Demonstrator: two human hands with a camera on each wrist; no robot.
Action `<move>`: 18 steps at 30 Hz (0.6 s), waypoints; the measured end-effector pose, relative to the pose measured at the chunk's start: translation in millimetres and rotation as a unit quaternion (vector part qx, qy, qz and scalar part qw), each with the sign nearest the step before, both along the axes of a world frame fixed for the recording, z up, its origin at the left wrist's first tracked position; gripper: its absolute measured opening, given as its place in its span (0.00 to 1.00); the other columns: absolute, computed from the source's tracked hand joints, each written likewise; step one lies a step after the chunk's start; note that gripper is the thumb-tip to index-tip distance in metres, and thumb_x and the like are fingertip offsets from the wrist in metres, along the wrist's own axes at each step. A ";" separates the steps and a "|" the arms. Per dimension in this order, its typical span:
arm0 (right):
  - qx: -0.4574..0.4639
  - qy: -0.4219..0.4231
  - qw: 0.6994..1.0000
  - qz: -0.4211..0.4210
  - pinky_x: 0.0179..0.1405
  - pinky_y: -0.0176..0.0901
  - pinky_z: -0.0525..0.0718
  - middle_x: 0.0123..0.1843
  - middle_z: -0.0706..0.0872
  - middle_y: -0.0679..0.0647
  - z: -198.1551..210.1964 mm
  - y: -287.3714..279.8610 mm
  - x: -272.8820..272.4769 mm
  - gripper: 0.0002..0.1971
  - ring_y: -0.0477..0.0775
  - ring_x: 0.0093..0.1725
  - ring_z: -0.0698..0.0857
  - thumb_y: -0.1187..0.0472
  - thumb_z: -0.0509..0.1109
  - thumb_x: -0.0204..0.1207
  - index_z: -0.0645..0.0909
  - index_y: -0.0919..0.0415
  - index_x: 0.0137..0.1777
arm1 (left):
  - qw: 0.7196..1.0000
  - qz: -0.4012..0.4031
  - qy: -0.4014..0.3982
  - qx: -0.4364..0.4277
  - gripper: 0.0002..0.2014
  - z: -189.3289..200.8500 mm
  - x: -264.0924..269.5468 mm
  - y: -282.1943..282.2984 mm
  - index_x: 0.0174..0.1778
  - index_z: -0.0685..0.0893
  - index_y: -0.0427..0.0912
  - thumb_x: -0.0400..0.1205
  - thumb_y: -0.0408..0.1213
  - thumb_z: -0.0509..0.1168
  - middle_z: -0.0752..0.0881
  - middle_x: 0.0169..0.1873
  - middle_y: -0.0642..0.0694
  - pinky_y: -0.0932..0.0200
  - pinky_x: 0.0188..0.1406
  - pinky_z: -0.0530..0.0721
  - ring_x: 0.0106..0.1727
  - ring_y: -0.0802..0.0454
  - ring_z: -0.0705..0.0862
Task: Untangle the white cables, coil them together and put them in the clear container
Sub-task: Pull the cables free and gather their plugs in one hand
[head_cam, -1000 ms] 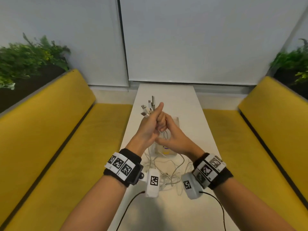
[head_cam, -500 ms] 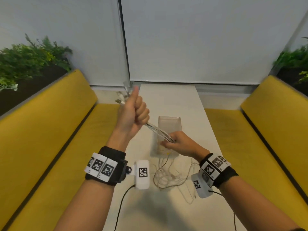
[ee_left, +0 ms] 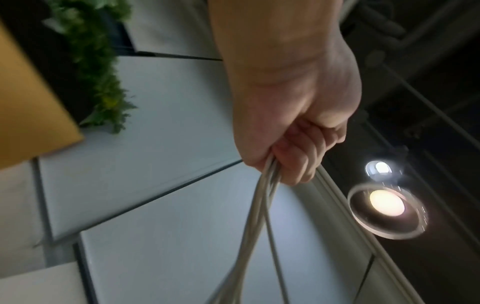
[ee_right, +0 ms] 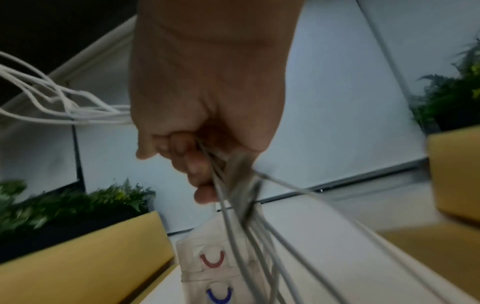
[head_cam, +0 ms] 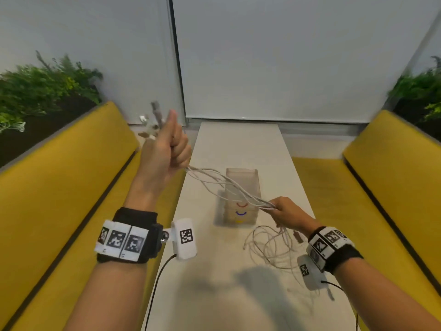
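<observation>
Stretching between both hands, the thin white cables point(head_cam: 229, 187) are held off the white desk point(head_cam: 238, 144), presumably so tangles show. The left hand point(head_cam: 167, 149) is fisted near the plug ends; the right hand point(head_cam: 286, 212) is clamped lower, beside the clear plastic container point(head_cam: 242, 173).

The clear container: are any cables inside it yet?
No. The cables stretch above the container between the left hand and right hand, the rest lying on the table.

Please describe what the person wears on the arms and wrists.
Both forearms are bare, without sleeves. Each wrist has a black band carrying white square tags with black coded patterns. A white rounded camera pod with one such tag hangs from each band, trailing a thin black cable.
</observation>
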State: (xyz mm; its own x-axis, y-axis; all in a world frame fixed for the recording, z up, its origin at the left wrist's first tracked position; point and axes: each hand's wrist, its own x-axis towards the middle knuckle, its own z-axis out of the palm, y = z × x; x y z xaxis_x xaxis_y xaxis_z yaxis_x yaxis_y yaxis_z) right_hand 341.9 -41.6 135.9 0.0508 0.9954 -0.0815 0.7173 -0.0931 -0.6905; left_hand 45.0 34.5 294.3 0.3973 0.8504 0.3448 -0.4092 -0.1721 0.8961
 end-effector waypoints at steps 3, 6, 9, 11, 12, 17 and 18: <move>-0.052 -0.096 0.993 0.037 0.41 0.42 0.80 0.42 0.88 0.49 8.5 -1.8 -0.5 0.12 0.50 0.43 0.86 0.44 0.80 0.69 0.83 0.48 0.44 | 0.999 -0.008 0.051 0.017 0.28 -8.1 9.2 -2.9 0.25 0.59 0.48 0.88 0.54 0.58 0.58 0.18 0.51 0.58 0.19 0.53 0.19 0.54 0.55; -0.207 -0.167 0.959 0.100 0.85 0.57 0.57 0.88 0.58 0.50 17.5 -3.4 -4.3 0.62 0.58 0.87 0.57 0.37 0.84 0.57 0.50 0.47 0.87 | 0.999 -0.020 0.049 -0.008 0.27 -14.5 23.8 -6.6 0.25 0.59 0.48 0.89 0.52 0.58 0.56 0.19 0.50 0.59 0.18 0.54 0.19 0.54 0.55; -0.139 -0.085 0.976 0.144 0.84 0.50 0.39 0.89 0.39 0.48 35.3 -2.7 -28.1 0.71 0.51 0.88 0.41 0.38 0.85 0.58 0.32 0.46 0.86 | 0.997 -0.049 0.044 -0.036 0.27 -26.4 47.6 -10.2 0.24 0.61 0.49 0.88 0.51 0.59 0.57 0.18 0.50 0.61 0.17 0.55 0.19 0.55 0.55; -0.019 0.015 0.989 0.146 0.85 0.45 0.50 0.89 0.48 0.45 43.6 -0.1 -56.2 0.69 0.46 0.87 0.50 0.38 0.85 0.57 0.38 0.45 0.87 | 0.994 -0.082 0.043 -0.049 0.27 -35.2 63.3 -13.1 0.23 0.63 0.49 0.88 0.52 0.59 0.58 0.17 0.51 0.61 0.18 0.56 0.19 0.55 0.55; 0.030 0.069 0.988 0.135 0.83 0.44 0.58 0.88 0.57 0.45 43.7 2.2 -69.8 0.64 0.45 0.85 0.59 0.39 0.85 0.58 0.46 0.45 0.87 | 0.993 -0.098 0.040 -0.054 0.27 -38.5 70.3 -15.8 0.23 0.64 0.49 0.88 0.52 0.59 0.59 0.17 0.52 0.60 0.19 0.56 0.19 0.54 0.56; 0.099 0.248 0.963 0.027 0.50 0.55 0.88 0.41 0.90 0.56 22.9 12.8 -106.3 0.13 0.53 0.39 0.89 0.56 0.81 0.71 0.84 0.61 0.50 | 0.987 -0.149 -0.008 -0.053 0.28 -25.5 80.3 -25.0 0.22 0.63 0.49 0.89 0.51 0.57 0.59 0.16 0.53 0.62 0.17 0.56 0.18 0.56 0.57; 0.086 0.266 0.960 0.020 0.42 0.56 0.88 0.36 0.89 0.59 13.5 13.8 -102.6 0.11 0.56 0.34 0.87 0.57 0.80 0.72 0.84 0.64 0.46 | 0.987 -0.147 -0.029 -0.049 0.28 -17.8 75.9 -24.8 0.23 0.61 0.48 0.89 0.51 0.56 0.58 0.17 0.52 0.61 0.17 0.54 0.18 0.56 0.55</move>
